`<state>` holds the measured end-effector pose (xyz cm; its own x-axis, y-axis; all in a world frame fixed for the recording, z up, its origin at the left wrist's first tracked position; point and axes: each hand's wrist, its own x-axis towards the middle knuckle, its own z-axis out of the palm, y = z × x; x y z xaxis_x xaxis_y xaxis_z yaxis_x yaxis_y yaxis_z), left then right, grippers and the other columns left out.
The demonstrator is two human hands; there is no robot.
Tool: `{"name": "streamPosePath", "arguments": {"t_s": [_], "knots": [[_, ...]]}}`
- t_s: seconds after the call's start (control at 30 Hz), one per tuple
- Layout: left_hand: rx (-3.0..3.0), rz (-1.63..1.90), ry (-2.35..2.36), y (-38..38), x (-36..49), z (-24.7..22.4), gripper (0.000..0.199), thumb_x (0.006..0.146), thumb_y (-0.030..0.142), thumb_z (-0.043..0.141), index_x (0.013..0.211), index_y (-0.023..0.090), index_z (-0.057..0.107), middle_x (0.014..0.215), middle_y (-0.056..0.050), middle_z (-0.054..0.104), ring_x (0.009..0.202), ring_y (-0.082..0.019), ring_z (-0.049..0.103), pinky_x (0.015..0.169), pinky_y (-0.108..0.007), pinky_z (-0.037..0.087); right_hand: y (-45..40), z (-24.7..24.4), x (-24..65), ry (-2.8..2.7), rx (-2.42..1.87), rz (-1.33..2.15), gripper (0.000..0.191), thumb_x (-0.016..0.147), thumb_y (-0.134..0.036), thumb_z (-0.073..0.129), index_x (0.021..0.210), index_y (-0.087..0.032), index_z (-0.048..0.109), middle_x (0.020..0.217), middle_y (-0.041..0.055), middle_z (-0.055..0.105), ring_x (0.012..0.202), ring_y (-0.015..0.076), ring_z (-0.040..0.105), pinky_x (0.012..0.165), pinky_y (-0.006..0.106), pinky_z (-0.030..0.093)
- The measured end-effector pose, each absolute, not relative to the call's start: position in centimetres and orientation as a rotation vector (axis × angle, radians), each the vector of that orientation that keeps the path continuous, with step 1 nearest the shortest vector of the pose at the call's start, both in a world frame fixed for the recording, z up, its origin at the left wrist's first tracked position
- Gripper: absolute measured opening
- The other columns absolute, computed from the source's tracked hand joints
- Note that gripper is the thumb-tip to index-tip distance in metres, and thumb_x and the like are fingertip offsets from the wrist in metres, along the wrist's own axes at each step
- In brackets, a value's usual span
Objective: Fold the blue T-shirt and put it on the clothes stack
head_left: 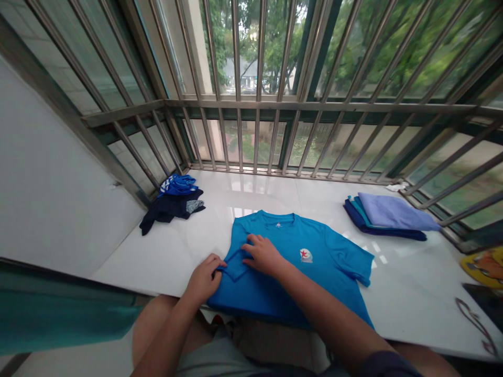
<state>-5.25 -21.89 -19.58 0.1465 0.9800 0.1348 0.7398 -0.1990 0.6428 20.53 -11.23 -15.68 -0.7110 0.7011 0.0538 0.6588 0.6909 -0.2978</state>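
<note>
A bright blue T-shirt (291, 272) lies flat on the white tiled ledge (157, 262), collar toward the window, with a small star badge (305, 255) on its chest. Its near left side is folded inward, and the sleeve forms a flap (234, 267). My left hand (203, 278) pinches the edge of that fold between thumb and fingers. My right hand (262, 255) lies flat on the shirt, its fingertips at the flap's upper edge.
A dark navy garment with blue and grey clothes (173, 201) lies at the ledge's back left. A stack of folded navy, teal and lilac clothes (387, 217) sits at the right. Steel window bars (314, 104) run behind. A yellow-orange object (485, 267) lies at the far right.
</note>
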Motion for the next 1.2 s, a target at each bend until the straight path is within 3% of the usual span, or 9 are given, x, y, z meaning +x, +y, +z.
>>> {"name": "streamPosePath", "arguments": {"t_s": [0.1, 0.27, 0.43, 0.57, 0.7, 0.83, 0.97, 1.1, 1.2], "knots": [[2.025, 0.773, 1.646, -22.1, -5.1, -19.5, 0.034, 0.086, 0.013, 0.050, 0.106, 0.024, 0.075, 0.108, -0.007, 0.071, 0.100, -0.023, 0.072, 0.092, -0.036, 0.058, -11.5, -15.6, 22.6, -2.737, -1.315, 0.283, 0.025, 0.103, -0.031, 0.061, 0.125, -0.027, 0.072, 0.156, 0.0112, 0.053, 0.132, 0.0323, 0.055, 0.106, 0.045, 0.048], [2.043, 0.780, 1.647, -22.4, -5.3, -19.3, 0.031, 0.099, 0.024, 0.048, 0.104, 0.025, 0.079, 0.105, -0.007, 0.076, 0.099, -0.023, 0.074, 0.092, -0.036, 0.059, -11.5, -14.5, 24.0, -2.444, -1.807, 0.206, 0.041, 0.097, -0.015, 0.056, 0.137, -0.016, 0.065, 0.155, 0.0209, 0.054, 0.131, 0.0364, 0.056, 0.101, 0.046, 0.052], [2.051, 0.856, 1.879, -19.6, -4.2, -18.7, 0.032, 0.104, 0.030, 0.047, 0.100, 0.023, 0.078, 0.099, -0.007, 0.077, 0.092, -0.023, 0.074, 0.090, -0.039, 0.061, -16.2, -15.9, 21.6, -2.531, -1.398, 0.344, 0.047, 0.108, -0.024, 0.047, 0.155, -0.021, 0.055, 0.167, 0.0122, 0.048, 0.153, 0.0319, 0.041, 0.124, 0.053, 0.036], [2.233, 0.859, 1.751, -15.1, -0.8, -19.0, 0.039, 0.107, 0.026, 0.040, 0.127, 0.022, 0.074, 0.128, -0.010, 0.078, 0.123, -0.025, 0.070, 0.114, -0.044, 0.054, -19.7, -17.9, 19.4, -2.687, -1.027, 0.517, 0.062, 0.108, -0.050, 0.057, 0.165, -0.029, 0.044, 0.173, 0.0082, 0.040, 0.161, 0.0358, 0.029, 0.131, 0.067, 0.019], [2.324, 0.560, 1.792, -12.3, 1.4, -20.6, 0.053, 0.107, 0.039, 0.046, 0.151, 0.012, 0.060, 0.162, -0.017, 0.056, 0.151, -0.032, 0.052, 0.126, -0.050, 0.043, -19.9, -18.9, 20.9, -2.664, -1.076, 0.585, 0.068, 0.107, -0.061, 0.055, 0.167, -0.033, 0.040, 0.176, 0.0073, 0.034, 0.164, 0.0367, 0.023, 0.131, 0.069, 0.015], [2.364, 0.362, 1.913, -12.2, 1.1, -21.8, 0.067, 0.109, 0.049, 0.043, 0.165, 0.013, 0.044, 0.175, -0.015, 0.036, 0.162, -0.034, 0.035, 0.132, -0.056, 0.030, -17.6, -19.2, 27.7, -2.504, -1.511, 0.487, 0.057, 0.111, -0.053, 0.047, 0.163, -0.030, 0.049, 0.175, 0.0093, 0.036, 0.163, 0.0358, 0.026, 0.130, 0.068, 0.014], [2.339, 0.249, 1.964, -12.4, 0.7, -21.7, 0.069, 0.109, 0.054, 0.039, 0.170, 0.019, 0.037, 0.177, -0.012, 0.030, 0.164, -0.032, 0.030, 0.133, -0.058, 0.026, -15.2, -19.1, 38.3, -2.070, -2.179, 0.225, 0.057, 0.112, -0.050, 0.040, 0.164, -0.026, 0.048, 0.174, 0.0147, 0.037, 0.162, 0.0392, 0.025, 0.124, 0.078, 0.004], [2.328, 0.218, 1.982, -12.2, 0.8, -21.5, 0.070, 0.109, 0.056, 0.037, 0.170, 0.021, 0.036, 0.178, -0.010, 0.029, 0.165, -0.031, 0.028, 0.133, -0.058, 0.024, -14.4, -17.7, 47.5, -1.597, -2.602, 0.171, 0.068, 0.112, -0.058, 0.030, 0.165, -0.017, 0.043, 0.172, 0.0243, 0.034, 0.159, 0.0412, 0.030, 0.120, 0.075, 0.025], [2.342, 0.243, 1.990, -12.2, 0.8, -21.8, 0.070, 0.109, 0.056, 0.038, 0.170, 0.021, 0.036, 0.178, -0.011, 0.029, 0.164, -0.031, 0.030, 0.133, -0.058, 0.024, -14.4, -16.4, 50.7, -1.439, -2.702, 0.137, 0.076, 0.110, -0.064, 0.033, 0.154, -0.005, 0.052, 0.158, 0.0362, 0.045, 0.145, 0.0469, 0.045, 0.107, 0.068, 0.042]]}}
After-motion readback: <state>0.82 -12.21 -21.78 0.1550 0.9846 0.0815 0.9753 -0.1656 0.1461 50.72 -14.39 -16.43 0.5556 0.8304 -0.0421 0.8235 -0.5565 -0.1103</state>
